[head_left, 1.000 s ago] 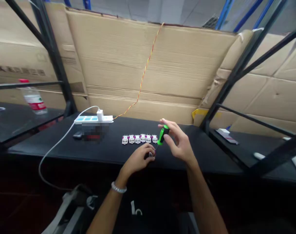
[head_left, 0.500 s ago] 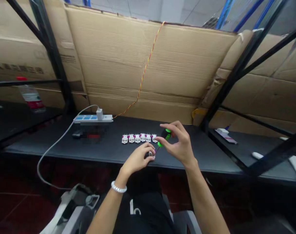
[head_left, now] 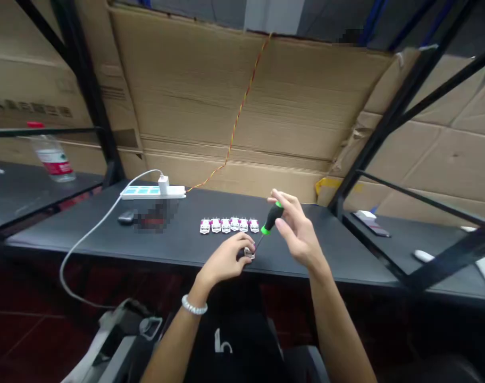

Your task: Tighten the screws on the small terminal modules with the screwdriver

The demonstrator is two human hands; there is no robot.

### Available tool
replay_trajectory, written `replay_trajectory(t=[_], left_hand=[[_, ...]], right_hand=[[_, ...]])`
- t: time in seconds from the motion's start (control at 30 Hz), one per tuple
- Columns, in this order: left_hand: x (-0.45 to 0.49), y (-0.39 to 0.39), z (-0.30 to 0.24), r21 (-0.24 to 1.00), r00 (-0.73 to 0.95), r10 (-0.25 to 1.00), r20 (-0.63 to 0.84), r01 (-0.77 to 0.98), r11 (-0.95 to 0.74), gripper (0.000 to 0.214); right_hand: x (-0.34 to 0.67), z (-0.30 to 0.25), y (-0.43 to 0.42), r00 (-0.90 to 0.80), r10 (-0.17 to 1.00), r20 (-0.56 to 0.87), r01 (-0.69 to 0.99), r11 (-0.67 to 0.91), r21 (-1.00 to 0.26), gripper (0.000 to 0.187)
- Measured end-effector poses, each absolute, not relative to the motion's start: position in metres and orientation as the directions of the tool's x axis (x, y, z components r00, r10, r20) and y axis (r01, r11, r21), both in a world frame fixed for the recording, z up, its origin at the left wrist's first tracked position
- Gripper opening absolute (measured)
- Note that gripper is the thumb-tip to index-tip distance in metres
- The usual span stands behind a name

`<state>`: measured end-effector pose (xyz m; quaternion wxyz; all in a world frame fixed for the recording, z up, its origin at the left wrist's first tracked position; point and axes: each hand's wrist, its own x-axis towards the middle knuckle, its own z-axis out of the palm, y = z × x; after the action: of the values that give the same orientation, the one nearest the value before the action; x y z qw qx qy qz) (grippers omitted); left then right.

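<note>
Near the front edge of the desk my left hand (head_left: pixel 229 256) pinches a small white part (head_left: pixel 249 252) with a bit of purple on it. The fingers hide much of this part, and something dark shows beside it. My right hand (head_left: pixel 298 231) has its fingers around the upper end of a screwdriver (head_left: pixel 272 219) with a black and green handle. The screwdriver tilts, its thin shaft running down to the part in my left hand; the exact contact of the tip is too small to tell. Behind my hands stands a row of several similar white and purple parts (head_left: pixel 225 226).
A white power strip (head_left: pixel 141 192) with a plugged-in charger and grey cable lies at the back left, near a dark mouse-like object (head_left: pixel 126 217). A plastic bottle (head_left: pixel 54 159) stands far left. Black metal posts (head_left: pixel 370 143) and cardboard (head_left: pixel 186 106) bound the desk (head_left: pixel 178 242).
My right thumb and fingers have shifted on the screwdriver, showing more of its handle, which has moved slightly right. My left hand keeps its place with the white part.
</note>
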<state>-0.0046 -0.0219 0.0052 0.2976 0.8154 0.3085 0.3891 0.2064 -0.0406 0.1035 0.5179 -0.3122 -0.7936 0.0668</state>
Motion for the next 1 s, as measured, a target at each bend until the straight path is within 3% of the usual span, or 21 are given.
replay_trajectory(t=[0.07, 0.23, 0.43, 0.6, 0.67, 0.8, 1.0], left_hand=[[-0.0048, -0.0226, 0.0062, 0.722, 0.508, 0.732, 0.453, 0.272, -0.636, 0.017], [-0.0042, -0.0221, 0.0067, 0.718, 0.503, 0.732, 0.46, 0.274, -0.64, 0.015], [-0.0038, -0.0212, 0.0057, 0.727, 0.502, 0.737, 0.452, 0.272, -0.631, 0.017], [-0.003, -0.0214, 0.0063, 0.721, 0.498, 0.737, 0.457, 0.277, -0.635, 0.015], [-0.003, -0.0215, 0.0067, 0.723, 0.497, 0.74, 0.453, 0.281, -0.631, 0.014], [-0.0036, -0.0215, 0.0069, 0.731, 0.503, 0.741, 0.445, 0.273, -0.625, 0.016], [-0.0037, -0.0214, 0.0062, 0.731, 0.505, 0.735, 0.453, 0.261, -0.63, 0.015]], right_hand=[[0.2069, 0.1036, -0.0405, -0.268, 0.549, 0.792, 0.397, 0.812, -0.428, 0.05], [0.2028, 0.1049, -0.0407, -0.164, 0.479, 0.862, 0.577, 0.756, -0.31, 0.039], [0.2063, 0.1003, -0.04, -0.269, 0.552, 0.789, 0.358, 0.818, -0.45, 0.047], [0.2049, 0.102, -0.0391, -0.117, 0.455, 0.883, 0.586, 0.749, -0.309, 0.045], [0.2044, 0.1019, -0.0386, -0.145, 0.482, 0.864, 0.567, 0.756, -0.326, 0.044], [0.2047, 0.0985, -0.0362, -0.24, 0.607, 0.758, 0.374, 0.778, -0.505, 0.051], [0.2048, 0.1014, -0.0355, -0.164, 0.54, 0.826, 0.515, 0.761, -0.395, 0.043]])
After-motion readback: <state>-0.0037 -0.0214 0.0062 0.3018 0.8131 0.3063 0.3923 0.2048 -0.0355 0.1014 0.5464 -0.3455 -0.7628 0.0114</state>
